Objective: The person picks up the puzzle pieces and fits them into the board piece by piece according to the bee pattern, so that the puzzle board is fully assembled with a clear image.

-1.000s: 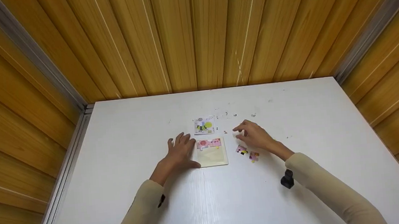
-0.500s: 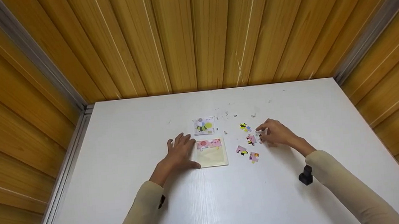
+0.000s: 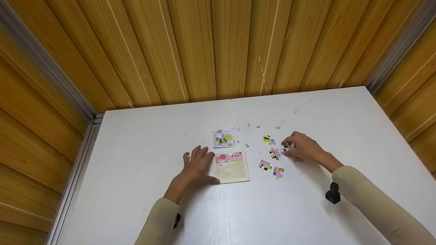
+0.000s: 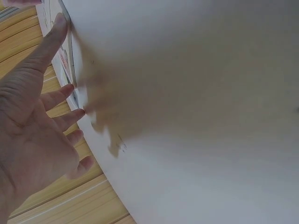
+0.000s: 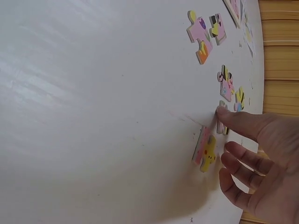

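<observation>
My left hand (image 3: 196, 168) is spread along the left side of a shallow wooden puzzle tray (image 3: 246, 167); its thumb and a fingertip touch the tray's edge, also in the left wrist view. A pink strip of joined pieces (image 3: 229, 158) lies along the tray's far side. To the right, my right hand (image 3: 303, 147) pinches a jigsaw piece (image 5: 221, 122) between thumb and fingers, low over the table. Beneath that hand in the right wrist view lies a pink and yellow jigsaw piece (image 5: 208, 154), mostly hidden in the head view.
Several loose jigsaw pieces lie between tray and right hand, among them a yellow-black one (image 3: 269, 139), a pink-black one (image 3: 275, 154) and a pink-orange one (image 3: 278, 172). Behind the tray is a bee picture card (image 3: 224, 138). Wood-look panels (image 3: 195, 41) rise past the white table's (image 3: 144, 137) far edge.
My right hand has moved right from beside the tray, uncovering loose pieces, and its fingers have closed on a jigsaw piece. The left hand has stayed at the tray.
</observation>
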Demonstrator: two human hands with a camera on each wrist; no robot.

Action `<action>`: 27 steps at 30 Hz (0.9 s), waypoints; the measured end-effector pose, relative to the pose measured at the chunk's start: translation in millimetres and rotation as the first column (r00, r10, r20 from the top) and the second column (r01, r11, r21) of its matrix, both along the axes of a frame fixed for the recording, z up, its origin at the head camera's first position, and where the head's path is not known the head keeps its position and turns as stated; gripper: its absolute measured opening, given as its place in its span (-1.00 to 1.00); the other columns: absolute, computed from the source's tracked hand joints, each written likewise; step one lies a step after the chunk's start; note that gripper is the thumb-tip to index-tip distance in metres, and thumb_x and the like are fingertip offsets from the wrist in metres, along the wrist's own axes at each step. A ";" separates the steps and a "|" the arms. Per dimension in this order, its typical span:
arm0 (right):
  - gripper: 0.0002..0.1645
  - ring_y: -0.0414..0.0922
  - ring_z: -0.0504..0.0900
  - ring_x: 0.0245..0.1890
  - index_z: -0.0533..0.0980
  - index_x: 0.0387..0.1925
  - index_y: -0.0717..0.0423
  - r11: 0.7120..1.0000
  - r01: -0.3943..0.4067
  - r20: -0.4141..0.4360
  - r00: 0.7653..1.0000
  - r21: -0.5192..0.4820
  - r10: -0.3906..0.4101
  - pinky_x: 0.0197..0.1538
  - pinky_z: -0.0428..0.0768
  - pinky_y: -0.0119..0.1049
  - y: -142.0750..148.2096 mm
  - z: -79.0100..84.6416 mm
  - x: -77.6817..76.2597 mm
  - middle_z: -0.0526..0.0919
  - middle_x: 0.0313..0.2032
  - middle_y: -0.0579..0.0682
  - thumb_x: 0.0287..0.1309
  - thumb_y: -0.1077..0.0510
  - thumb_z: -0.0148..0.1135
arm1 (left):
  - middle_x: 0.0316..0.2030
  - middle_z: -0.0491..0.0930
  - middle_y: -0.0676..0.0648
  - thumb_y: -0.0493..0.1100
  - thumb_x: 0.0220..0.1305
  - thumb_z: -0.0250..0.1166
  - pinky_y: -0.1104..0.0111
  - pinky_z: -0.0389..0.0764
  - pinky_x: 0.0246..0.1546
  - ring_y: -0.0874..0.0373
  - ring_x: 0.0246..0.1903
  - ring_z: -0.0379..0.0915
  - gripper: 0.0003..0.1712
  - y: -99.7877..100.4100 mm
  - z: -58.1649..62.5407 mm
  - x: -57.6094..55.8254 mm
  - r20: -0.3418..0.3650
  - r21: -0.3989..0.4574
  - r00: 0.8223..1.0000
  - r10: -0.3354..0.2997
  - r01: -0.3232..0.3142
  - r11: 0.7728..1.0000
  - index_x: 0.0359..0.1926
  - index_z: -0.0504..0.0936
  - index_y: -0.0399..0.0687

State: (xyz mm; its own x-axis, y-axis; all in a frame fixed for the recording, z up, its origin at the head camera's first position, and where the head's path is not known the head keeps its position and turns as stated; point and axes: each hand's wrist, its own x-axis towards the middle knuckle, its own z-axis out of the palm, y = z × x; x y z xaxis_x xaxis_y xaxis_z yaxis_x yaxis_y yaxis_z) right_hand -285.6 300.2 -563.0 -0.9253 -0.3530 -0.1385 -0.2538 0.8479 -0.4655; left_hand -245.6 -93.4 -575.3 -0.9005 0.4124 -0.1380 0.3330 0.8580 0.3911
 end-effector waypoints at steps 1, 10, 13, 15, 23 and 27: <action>-0.57 0.00 0.52 -0.23 0.66 0.06 0.25 1.000 0.018 -0.003 1.000 0.012 -0.018 -0.21 0.45 -0.20 -0.1 -0.9 0.3 0.62 -0.08 0.25 0.22 0.10 0.43 | 0.53 0.20 -0.27 0.22 -0.10 0.64 -0.33 -0.06 0.45 -0.27 0.58 -0.11 0.10 0.2 -0.2 0.2 0.000 -0.002 1.000 0.000 0.000 1.000 0.41 0.38 -0.06; -0.54 0.01 0.55 -0.21 0.63 0.09 0.31 0.998 0.064 -0.037 0.997 -0.026 -0.065 -0.19 0.50 -0.18 2.6 -4.7 -2.3 0.63 -0.10 0.26 0.30 0.05 0.36 | 0.52 0.21 -0.28 0.20 -0.09 0.64 -0.34 -0.04 0.44 -0.27 0.57 -0.08 0.07 -1.0 0.6 1.4 0.000 0.015 1.000 0.004 -0.004 1.000 0.40 0.39 -0.07; -0.62 0.02 0.56 -0.23 0.61 0.12 0.33 0.998 0.010 -0.049 0.999 -0.066 -0.013 -0.19 0.51 -0.20 4.0 -3.6 -4.0 0.62 -0.09 0.29 0.33 0.24 0.27 | 0.52 0.21 -0.29 0.18 -0.09 0.64 -0.35 -0.05 0.44 -0.28 0.56 -0.09 0.07 -1.6 1.0 1.1 0.004 0.021 1.000 0.002 -0.002 1.000 0.40 0.39 -0.08; -0.62 0.04 0.56 -0.21 0.60 0.14 0.35 0.995 -0.037 -0.044 0.998 -0.089 0.033 -0.16 0.52 -0.17 4.4 -3.0 -4.2 0.61 -0.07 0.32 0.31 0.36 0.20 | 0.52 0.20 -0.29 0.18 -0.08 0.64 -0.34 -0.06 0.44 -0.28 0.57 -0.10 0.07 -1.9 1.2 0.9 0.009 0.023 1.000 0.002 -0.002 1.000 0.41 0.38 -0.09; -0.62 0.10 0.52 -0.11 0.63 0.11 0.33 0.992 -0.080 -0.045 0.996 -0.098 0.075 -0.03 0.50 -0.02 2.8 -4.3 0.6 0.54 0.00 0.33 0.27 0.42 0.20 | 0.54 0.17 -0.28 0.20 -0.06 0.62 -0.33 -0.10 0.46 -0.27 0.58 -0.14 0.08 -0.6 2.1 0.3 0.019 0.023 1.000 0.007 -0.008 1.000 0.43 0.37 -0.07; -0.68 0.04 0.52 -0.18 0.66 0.05 0.32 0.996 -0.035 -0.080 0.996 -0.086 0.028 -0.12 0.48 -0.12 2.8 -7.0 1.9 0.60 -0.05 0.28 0.27 0.32 0.30 | 0.54 0.17 -0.27 0.20 -0.07 0.63 -0.33 -0.11 0.47 -0.27 0.58 -0.13 0.08 1.2 1.2 1.3 0.021 0.019 1.000 0.013 -0.013 1.000 0.43 0.37 -0.05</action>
